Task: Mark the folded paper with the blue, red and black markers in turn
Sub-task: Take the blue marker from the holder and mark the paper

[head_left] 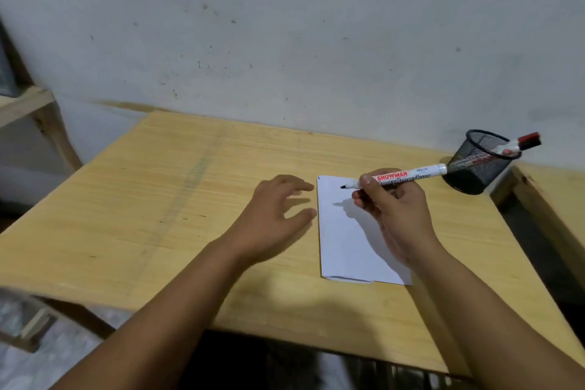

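A folded white paper (345, 244) lies on the wooden table (190, 199), right of centre. My right hand (395, 212) holds an uncapped board marker (408, 176) with a dark tip, white barrel and red label; the tip hovers over the paper's upper part, and I cannot tell whether it touches. My left hand (275, 215) rests on the table just left of the paper, fingers spread, fingertips at the paper's left edge. A red-capped marker (522, 142) leans in a black mesh pen cup (474, 165) at the back right. No blue marker shows.
A grey wall stands close behind the table. A wooden frame (41, 117) is at the far left. Another wooden surface (550, 196) adjoins on the right, past a dark gap. The table's front edge runs below my forearms.
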